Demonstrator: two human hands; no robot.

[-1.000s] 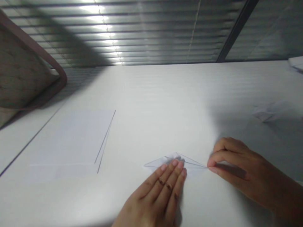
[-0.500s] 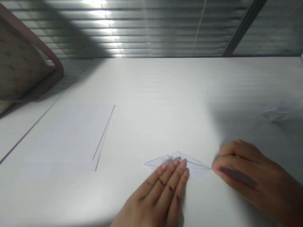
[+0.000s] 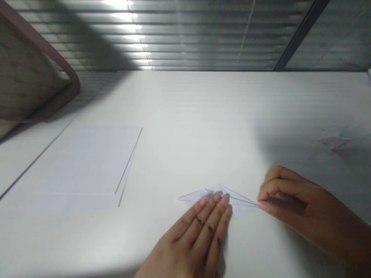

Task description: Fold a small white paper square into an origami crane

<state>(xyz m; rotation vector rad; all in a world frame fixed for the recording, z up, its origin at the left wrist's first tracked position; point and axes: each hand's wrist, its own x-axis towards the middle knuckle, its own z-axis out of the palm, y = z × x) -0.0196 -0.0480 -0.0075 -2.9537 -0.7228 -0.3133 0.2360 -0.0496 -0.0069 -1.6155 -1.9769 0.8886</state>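
Observation:
A folded white paper with long narrow points lies flat near the front of the table. Across its middle rests my left hand, fingers stretched out and laid flat, with rings on them; it presses the paper down and hides its lower centre. My right hand pinches the paper's right-hand tip between thumb and index finger. The left tip of the paper lies free on the table.
White sheets of paper lie at the left. A folded white paper piece sits at the far right. A pink-edged object stands at the upper left. Window blinds rise behind the white table.
My right hand's fingers have shifted slightly up and left at the paper's tip and curled more. My left hand stays flat on the paper. The whole view has shifted slightly.

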